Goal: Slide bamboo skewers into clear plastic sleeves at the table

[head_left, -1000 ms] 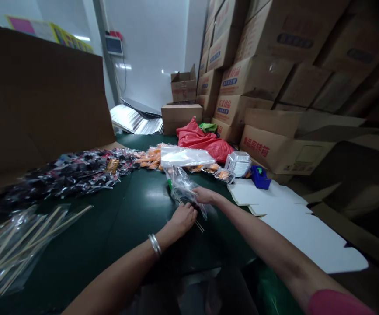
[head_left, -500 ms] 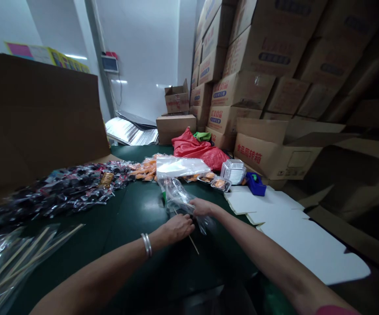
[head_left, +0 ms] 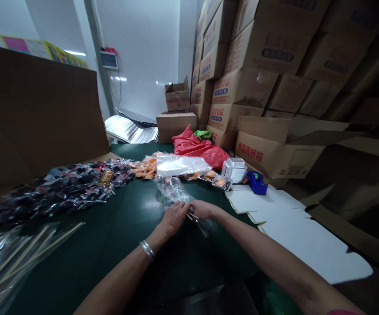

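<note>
A clear plastic bag (head_left: 173,189) lies crumpled in front of me on the dark green table. My right hand (head_left: 201,209) is closed on its near end, with loose film hanging below the fingers. Right against it, my left hand (head_left: 176,215) is closed around a thin wooden stick (head_left: 193,216); only the stick's short pale end shows beneath the hands. The fingers partly hide where stick and bag meet. Just beyond the bag is a flat stack of clear bags (head_left: 182,166).
Black wrapped packets (head_left: 61,188) heap at left, orange ones (head_left: 146,167) behind. Bagged sticks (head_left: 19,262) lie front left. At right are clear plastic boxes (head_left: 234,170), a blue tape dispenser (head_left: 257,183), white card sheets (head_left: 310,236) and an open carton (head_left: 268,153).
My left hand has moved up and forward against my right hand. The stick, which stuck out long toward me, now shows only a short end. The bag stays in my right hand.
</note>
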The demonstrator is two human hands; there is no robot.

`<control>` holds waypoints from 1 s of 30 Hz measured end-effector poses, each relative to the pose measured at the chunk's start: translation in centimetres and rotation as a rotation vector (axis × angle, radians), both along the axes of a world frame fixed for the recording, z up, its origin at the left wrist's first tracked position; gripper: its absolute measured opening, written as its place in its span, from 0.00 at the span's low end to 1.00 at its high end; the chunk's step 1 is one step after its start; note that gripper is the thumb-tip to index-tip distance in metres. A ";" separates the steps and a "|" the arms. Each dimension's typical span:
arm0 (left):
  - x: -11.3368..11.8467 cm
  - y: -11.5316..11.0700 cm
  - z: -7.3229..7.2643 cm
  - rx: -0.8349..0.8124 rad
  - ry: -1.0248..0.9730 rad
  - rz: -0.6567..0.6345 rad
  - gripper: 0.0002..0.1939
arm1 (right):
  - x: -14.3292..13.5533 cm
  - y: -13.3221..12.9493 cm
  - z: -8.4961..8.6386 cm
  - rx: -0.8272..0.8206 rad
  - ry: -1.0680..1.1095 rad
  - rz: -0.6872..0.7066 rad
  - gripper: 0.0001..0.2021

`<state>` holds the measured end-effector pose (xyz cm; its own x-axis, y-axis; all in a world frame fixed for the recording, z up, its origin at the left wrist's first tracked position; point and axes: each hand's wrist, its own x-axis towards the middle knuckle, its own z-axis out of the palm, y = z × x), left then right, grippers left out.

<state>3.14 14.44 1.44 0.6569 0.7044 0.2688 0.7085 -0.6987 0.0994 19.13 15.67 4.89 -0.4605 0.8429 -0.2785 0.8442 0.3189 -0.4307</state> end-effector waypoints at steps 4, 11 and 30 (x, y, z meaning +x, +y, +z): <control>-0.8 0.0 -0.4 0.039 -0.035 0.009 0.11 | -0.5 -0.7 -0.7 0.030 -0.030 -0.034 0.16; -5.0 -0.1 -1.0 0.067 -0.139 0.045 0.11 | -1.4 -2.7 -2.5 0.129 0.100 -0.147 0.38; -7.4 -13.1 7.4 0.206 -0.698 0.156 0.06 | -2.4 -12.3 -0.8 -0.135 0.991 -0.353 0.20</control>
<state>-4.31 1.29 8.88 0.1816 0.6656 0.7238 0.6214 -0.6482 0.4402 16.78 3.35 4.10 -0.2678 0.9634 -0.0141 0.1318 0.0221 -0.9910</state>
